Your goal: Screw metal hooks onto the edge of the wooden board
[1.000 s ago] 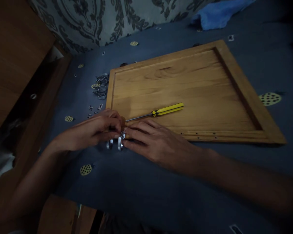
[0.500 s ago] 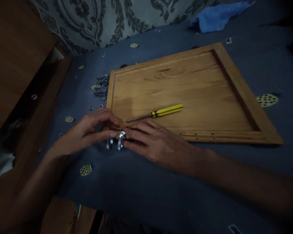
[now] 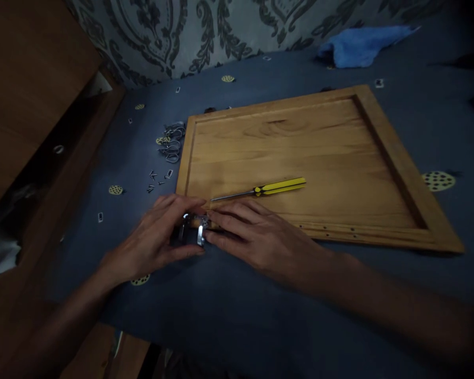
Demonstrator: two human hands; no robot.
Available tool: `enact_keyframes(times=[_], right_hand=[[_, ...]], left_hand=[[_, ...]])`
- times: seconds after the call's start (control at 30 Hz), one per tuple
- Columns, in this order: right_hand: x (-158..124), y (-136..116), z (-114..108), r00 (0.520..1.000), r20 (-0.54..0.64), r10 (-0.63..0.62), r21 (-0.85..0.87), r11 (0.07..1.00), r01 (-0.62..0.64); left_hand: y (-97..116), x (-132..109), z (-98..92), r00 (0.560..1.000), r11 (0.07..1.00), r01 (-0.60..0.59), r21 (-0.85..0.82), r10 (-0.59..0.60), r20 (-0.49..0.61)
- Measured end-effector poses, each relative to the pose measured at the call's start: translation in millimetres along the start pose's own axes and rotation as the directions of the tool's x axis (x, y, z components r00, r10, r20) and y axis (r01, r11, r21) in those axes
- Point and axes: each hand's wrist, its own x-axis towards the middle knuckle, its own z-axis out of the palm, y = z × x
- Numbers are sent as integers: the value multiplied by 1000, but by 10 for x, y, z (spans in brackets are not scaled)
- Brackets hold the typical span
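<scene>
Two shiny bent metal hooks (image 3: pixel 201 235) sit at the near left corner of a framed wooden panel (image 3: pixel 284 142), on its front edge. My right hand (image 3: pixel 256 234) lies along this edge, its fingertips pressed against the right-hand hook. Around both hooks curves my left hand (image 3: pixel 154 237), thumb below and fingers above, with a gap between them. Its fingertips come near the panel's corner, and whether they touch is hard to see. On the panel, just beyond my right fingers, rests a screwdriver (image 3: pixel 280 186) with a yellow and black handle.
Left of the panel lie a row of more metal hooks (image 3: pixel 173 145) and several small screws (image 3: pixel 151 181). A blue cloth (image 3: pixel 355 47) is near the patterned wall. Wooden furniture (image 3: pixel 35 68) with a dark gap borders the dark blue cloth surface (image 3: pixel 268 321) on the left.
My left thumb has moved down off the hooks, and the hand has opened wider around them. My right hand stays at the hook. The whole view has shifted slightly.
</scene>
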Motion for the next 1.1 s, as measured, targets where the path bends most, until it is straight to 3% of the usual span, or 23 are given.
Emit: enact_keyframes(times=[0.37, 0.63, 0.9, 1.1], right_hand=[[4, -1, -8, 999, -25, -23, -39, 999, 22], [-33, -4, 2, 983, -180, -21, -42, 999, 14], [-29, -21, -25, 999, -33, 34, -55, 998, -36], [-22, -25, -33, 1000, -15, 24, -73, 997, -25]], left_hand=[[-12, -25, 74, 990, 973, 136, -188, -143, -22], [-37, -36, 78, 983, 955, 168, -245, -182, -35], [-52, -27, 87, 984, 958, 161, -238, -176, -41], [-108, -56, 144, 986, 959, 130, -253, -153, -73]])
